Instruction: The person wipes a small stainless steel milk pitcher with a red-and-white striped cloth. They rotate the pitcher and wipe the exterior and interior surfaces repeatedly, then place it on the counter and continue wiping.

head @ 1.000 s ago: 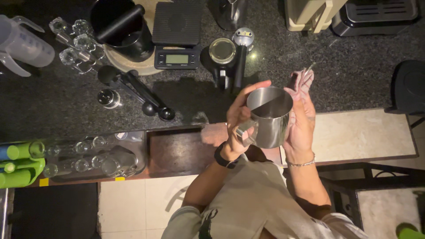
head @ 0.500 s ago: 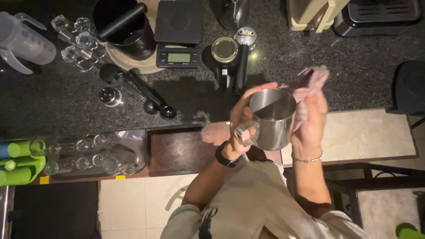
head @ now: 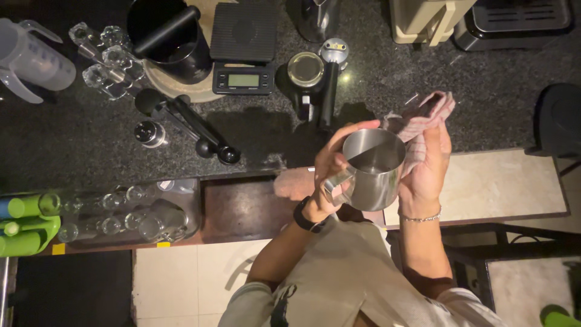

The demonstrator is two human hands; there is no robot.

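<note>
Stainless steel pitcher (head: 373, 168), upright and open-mouthed, held in the air above the near edge of the dark granite counter (head: 484, 91), in front of my chest. My left hand (head: 328, 166) grips it at the handle side, fingers curled shut around the handle, the thumb reaching up along the rim. My right hand (head: 427, 166) lies flat against the pitcher's opposite wall, fingers stretched nearly straight and pressing a pinkish cloth (head: 423, 118) to the metal; the cloth bunches above my fingertips beside the rim. Just beyond the pitcher, on the counter, lie a portafilter (head: 330, 72) and a small round-lidded jar (head: 305, 69). Farther left stand a digital scale (head: 243, 48), a black knock box (head: 169, 39) and a dark tamper (head: 181, 118); a clear measuring jug (head: 33, 57) sits at the far left corner.
</note>
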